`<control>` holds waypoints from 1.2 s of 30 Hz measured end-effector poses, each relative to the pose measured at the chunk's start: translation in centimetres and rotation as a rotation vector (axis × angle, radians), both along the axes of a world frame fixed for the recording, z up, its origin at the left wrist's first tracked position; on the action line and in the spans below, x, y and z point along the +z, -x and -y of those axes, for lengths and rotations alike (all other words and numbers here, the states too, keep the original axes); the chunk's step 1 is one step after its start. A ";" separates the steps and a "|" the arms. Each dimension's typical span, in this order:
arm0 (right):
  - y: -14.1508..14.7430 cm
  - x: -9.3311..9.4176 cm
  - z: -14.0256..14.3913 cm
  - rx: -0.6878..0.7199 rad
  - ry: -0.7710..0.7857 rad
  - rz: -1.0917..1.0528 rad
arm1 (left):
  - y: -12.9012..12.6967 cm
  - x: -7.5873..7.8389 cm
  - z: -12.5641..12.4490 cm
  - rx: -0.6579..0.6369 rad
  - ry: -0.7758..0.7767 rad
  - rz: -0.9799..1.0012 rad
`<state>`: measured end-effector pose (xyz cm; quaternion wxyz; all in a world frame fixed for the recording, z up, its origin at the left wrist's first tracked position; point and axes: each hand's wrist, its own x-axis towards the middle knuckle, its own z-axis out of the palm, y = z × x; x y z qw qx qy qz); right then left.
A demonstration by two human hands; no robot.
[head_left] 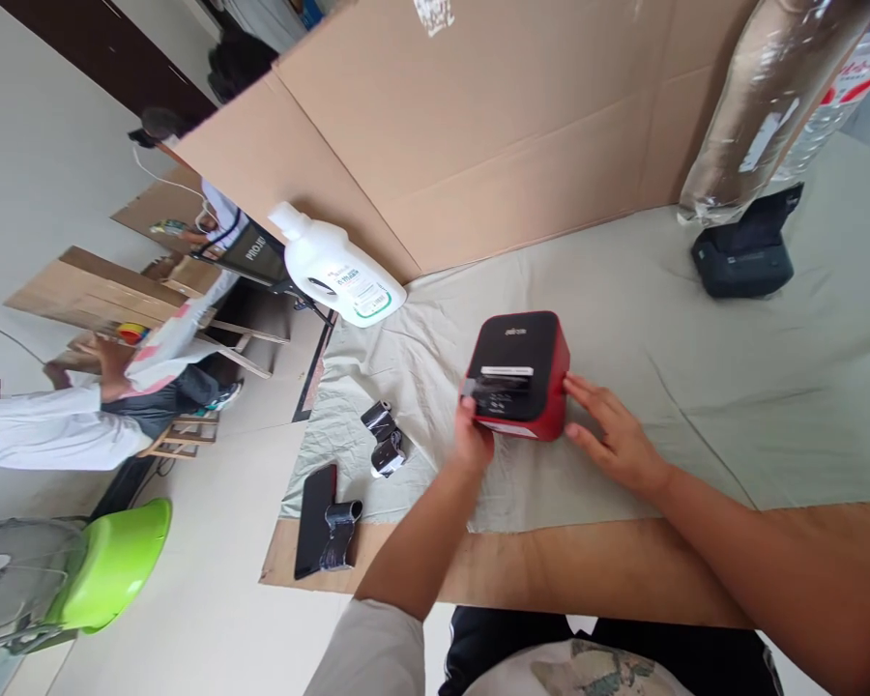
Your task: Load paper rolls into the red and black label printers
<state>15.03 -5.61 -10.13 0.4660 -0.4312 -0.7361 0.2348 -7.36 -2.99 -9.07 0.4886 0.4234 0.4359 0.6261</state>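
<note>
Pressing against both sides of the red and black printer (518,375) at the middle of the frame, my hands steady it on the cloth-covered surface (696,387). My left hand (471,440) curls at its lower left corner, fingers bent and touching the front edge, thumb up on the black face. My right hand (613,440) lies spread, fingers loosely parted, tips touching the red right side; neither hand wraps around it. Left of the printer, two small black rolls (384,440) lie on the cloth. Farther up left, a white plastic bottle (337,271) lies tilted on its side, capped; I cannot tell what is in it. At upper right sits a dark printer (743,253).
</note>
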 end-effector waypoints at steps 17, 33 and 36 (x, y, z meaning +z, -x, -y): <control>0.8 -1.5 0.1 0.008 0.192 0.347 | 17.3 4.0 -19.2 0.660 0.302 -0.223; 0.8 -0.9 0.7 0.044 0.237 0.321 | -4.4 -0.8 -2.9 0.256 -0.031 -0.364; -1.5 -1.3 0.4 0.060 0.194 0.311 | -6.7 -2.3 1.0 0.171 0.050 -0.305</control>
